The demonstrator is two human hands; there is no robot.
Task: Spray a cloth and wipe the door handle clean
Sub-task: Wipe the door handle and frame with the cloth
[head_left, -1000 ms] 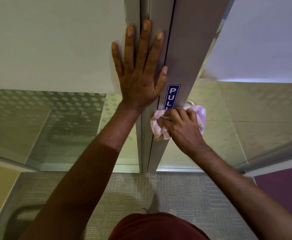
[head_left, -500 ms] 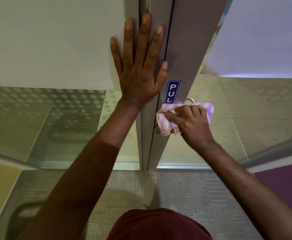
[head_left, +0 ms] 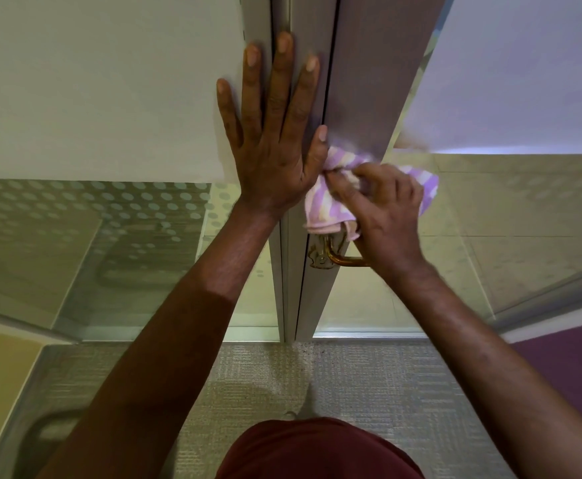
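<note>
Brass handle (head_left: 338, 259), its lower end bare; our right hand (head_left: 383, 216) clutches the striped cloth (head_left: 327, 209) over it, left hand (head_left: 275, 146) spread flat on the door frame (head_left: 300, 288).

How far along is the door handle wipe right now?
Done: the cloth is already in the right hand; no spray bottle is in view. In hand: it rubs high on the door handle while the left hand lies flat on the frame. Left: the exposed brass lower bend.
</note>
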